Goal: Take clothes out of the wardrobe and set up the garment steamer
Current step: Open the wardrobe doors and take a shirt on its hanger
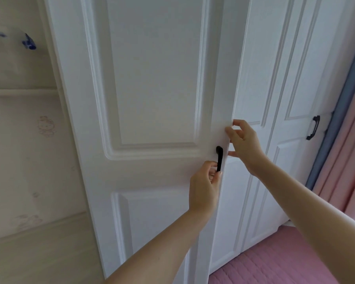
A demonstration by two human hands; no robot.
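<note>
Head view showed the left hand (203, 189) at 6 o'clock, fingers curled round the lower end of the black curved door handle (219, 158) on the white panelled wardrobe door (152, 83). Right hand (244, 144), at 3 o'clock of it, pinched that door's edge. Beyond, at 2 o'clock, a second white door (279, 99) stood shut.

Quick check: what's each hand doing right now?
Left hand: pinches the black door handle.
Right hand: fingers curled round the wardrobe door edge.
</note>
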